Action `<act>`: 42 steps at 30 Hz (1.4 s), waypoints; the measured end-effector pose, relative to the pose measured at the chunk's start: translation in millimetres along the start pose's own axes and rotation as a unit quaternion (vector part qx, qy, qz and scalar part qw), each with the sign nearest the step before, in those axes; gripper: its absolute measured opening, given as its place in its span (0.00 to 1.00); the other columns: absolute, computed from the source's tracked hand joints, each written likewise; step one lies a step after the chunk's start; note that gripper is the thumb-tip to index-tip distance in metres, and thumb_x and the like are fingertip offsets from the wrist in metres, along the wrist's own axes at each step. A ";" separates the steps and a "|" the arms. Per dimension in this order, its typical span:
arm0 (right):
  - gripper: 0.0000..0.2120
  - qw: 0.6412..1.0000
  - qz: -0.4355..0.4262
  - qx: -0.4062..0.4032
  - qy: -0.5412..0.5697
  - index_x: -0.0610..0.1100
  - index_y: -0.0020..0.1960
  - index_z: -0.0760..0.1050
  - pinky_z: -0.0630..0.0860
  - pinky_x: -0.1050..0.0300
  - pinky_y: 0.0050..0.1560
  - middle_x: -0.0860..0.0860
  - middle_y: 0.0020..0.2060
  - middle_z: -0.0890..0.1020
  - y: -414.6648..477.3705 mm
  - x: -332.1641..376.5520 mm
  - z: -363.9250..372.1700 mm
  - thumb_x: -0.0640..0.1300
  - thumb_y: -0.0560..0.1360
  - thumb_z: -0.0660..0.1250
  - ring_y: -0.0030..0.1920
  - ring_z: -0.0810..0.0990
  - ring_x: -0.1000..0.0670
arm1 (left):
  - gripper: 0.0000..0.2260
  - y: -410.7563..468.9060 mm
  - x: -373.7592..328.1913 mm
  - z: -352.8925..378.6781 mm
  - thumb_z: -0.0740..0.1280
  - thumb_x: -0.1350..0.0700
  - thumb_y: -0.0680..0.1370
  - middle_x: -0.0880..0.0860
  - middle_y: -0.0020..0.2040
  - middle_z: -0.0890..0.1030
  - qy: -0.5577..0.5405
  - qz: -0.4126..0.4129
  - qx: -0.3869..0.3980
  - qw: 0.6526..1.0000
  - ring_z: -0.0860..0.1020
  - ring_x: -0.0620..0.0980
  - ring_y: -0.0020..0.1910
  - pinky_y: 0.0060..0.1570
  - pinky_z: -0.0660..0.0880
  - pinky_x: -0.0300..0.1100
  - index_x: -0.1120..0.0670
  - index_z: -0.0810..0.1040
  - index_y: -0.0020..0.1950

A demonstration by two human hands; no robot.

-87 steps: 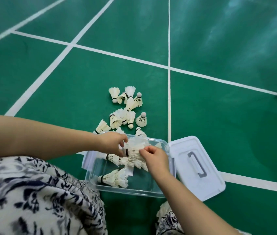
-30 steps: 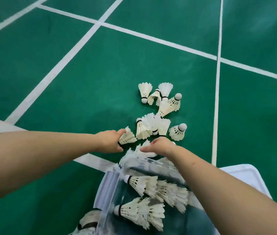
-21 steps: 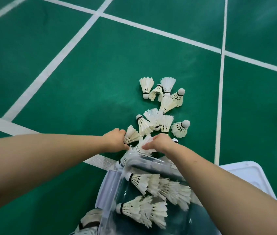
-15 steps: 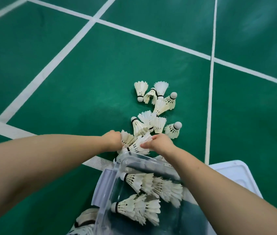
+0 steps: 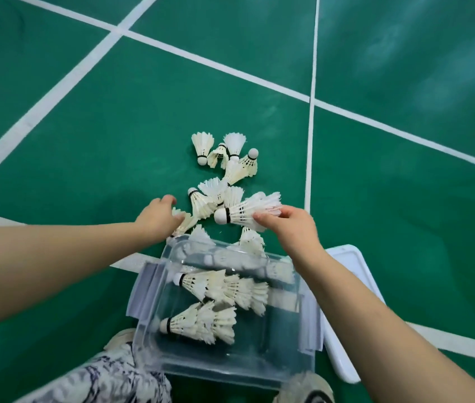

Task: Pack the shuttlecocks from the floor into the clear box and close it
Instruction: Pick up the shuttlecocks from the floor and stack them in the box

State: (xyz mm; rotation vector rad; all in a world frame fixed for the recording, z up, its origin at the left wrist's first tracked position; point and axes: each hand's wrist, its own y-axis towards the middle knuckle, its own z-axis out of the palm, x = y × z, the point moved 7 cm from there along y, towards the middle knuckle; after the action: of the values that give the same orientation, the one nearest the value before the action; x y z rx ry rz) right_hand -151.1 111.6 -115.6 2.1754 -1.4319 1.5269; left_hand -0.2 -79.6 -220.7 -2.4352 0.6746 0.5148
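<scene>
Fingers of our right hand [image 5: 291, 228] pinch a shuttlecock stack [image 5: 248, 213]; our left hand [image 5: 159, 218] grasps another shuttlecock [image 5: 184, 223] beyond the clear box [image 5: 155, 298].

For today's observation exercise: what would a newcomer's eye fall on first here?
Probably the right hand, holding a shuttlecock by its feathers above the green court. Next, the loose pile of shuttlecocks beyond it, and the clear box nearest the camera, already holding two rows.
</scene>
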 end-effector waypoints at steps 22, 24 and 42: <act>0.18 0.994 0.011 -0.058 -0.094 0.43 0.30 0.62 0.56 0.54 0.32 0.49 0.25 0.63 -77.1 -56.8 -25.8 0.47 0.76 0.60 0.29 0.60 0.50 | 0.18 -115.3 -84.5 5.4 0.64 0.48 0.77 0.51 0.49 0.78 0.026 0.191 0.160 0.968 0.75 0.51 0.46 0.46 0.71 0.43 0.53 0.70 0.64; 0.18 0.986 0.017 -0.050 -0.157 0.44 0.28 0.62 0.57 0.55 0.30 0.48 0.24 0.65 -80.1 -71.0 -23.2 0.47 0.76 0.60 0.29 0.62 0.49 | 0.19 -117.8 -76.2 11.1 0.64 0.48 0.77 0.50 0.48 0.77 0.030 0.182 0.165 0.969 0.74 0.51 0.46 0.45 0.69 0.42 0.53 0.69 0.66; 0.13 0.948 0.256 0.181 -0.052 0.46 0.34 0.70 0.77 0.54 0.46 0.51 0.32 0.74 -75.3 -179.4 84.7 0.43 0.78 0.62 0.32 0.73 0.53 | 0.21 -128.1 -50.4 44.9 0.61 0.49 0.78 0.55 0.59 0.77 0.028 0.148 0.207 0.967 0.71 0.48 0.45 0.46 0.68 0.41 0.52 0.64 0.69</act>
State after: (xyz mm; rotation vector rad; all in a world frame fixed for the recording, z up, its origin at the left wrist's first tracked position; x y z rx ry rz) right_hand -46.1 215.7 -267.8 2.2090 -2.0135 2.0037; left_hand 22.1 57.1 -178.7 -1.9729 1.0648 0.3742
